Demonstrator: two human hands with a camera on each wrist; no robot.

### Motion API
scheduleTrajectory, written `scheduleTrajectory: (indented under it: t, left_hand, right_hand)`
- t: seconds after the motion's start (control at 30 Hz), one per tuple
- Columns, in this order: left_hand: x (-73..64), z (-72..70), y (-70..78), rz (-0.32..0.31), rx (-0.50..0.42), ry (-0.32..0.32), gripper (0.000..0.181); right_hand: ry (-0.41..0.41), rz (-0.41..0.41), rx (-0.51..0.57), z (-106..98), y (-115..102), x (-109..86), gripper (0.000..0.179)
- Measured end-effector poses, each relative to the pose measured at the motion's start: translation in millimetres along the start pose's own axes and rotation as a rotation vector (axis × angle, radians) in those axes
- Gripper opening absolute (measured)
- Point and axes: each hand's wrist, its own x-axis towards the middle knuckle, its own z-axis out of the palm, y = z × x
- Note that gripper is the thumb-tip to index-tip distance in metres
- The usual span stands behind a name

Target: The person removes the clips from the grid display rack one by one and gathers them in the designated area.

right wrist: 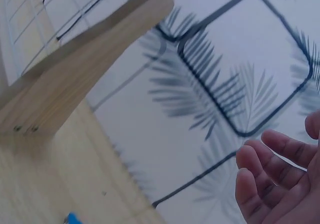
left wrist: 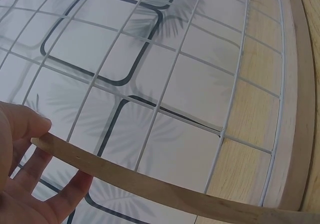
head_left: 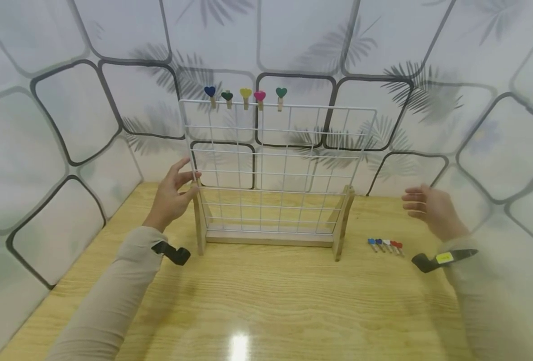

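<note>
A white wire grid rack (head_left: 273, 175) stands upright on a wooden base. My left hand (head_left: 169, 198) holds its left wooden side post (left wrist: 120, 173), the thumb on one side and fingers on the other. Along the top wire sit several heart clothespins: navy (head_left: 209, 92), dark green (head_left: 227, 96), yellow (head_left: 245, 94), pink (head_left: 259, 97) and green (head_left: 281, 93). My right hand (head_left: 435, 208) hangs in the air right of the rack, fingers loosely bent, holding nothing. Below it, a row of heart clothespins (head_left: 385, 244) in blue, white and red lies on the table.
The wooden table (head_left: 266, 301) reaches toward me, with a bright reflection near its front. Patterned fabric walls (head_left: 474, 150) with dark outlines and leaf prints enclose the back and both sides. The right wooden post (right wrist: 95, 58) rises left of my right hand.
</note>
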Motion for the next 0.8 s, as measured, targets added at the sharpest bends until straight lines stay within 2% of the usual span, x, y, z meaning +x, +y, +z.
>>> scheduleTrajectory:
  t: [0.23,0.43,0.8]
  left_hand:
    - [-1.2,0.8,-0.3,-0.010,0.002,-0.001,0.070]
    - [1.3,-0.3,1.5,-0.013,0.000,0.005,0.070]
    - [0.6,0.1,-2.6,0.007,0.010,0.007,0.068]
  right_hand:
    - [-0.027,-0.061,0.032,30,-40,3.4,0.042]
    - [-0.033,-0.142,-0.034,54,-73,6.9,0.039]
    - [-0.083,-0.258,-0.042,107,-106,6.1,0.037]
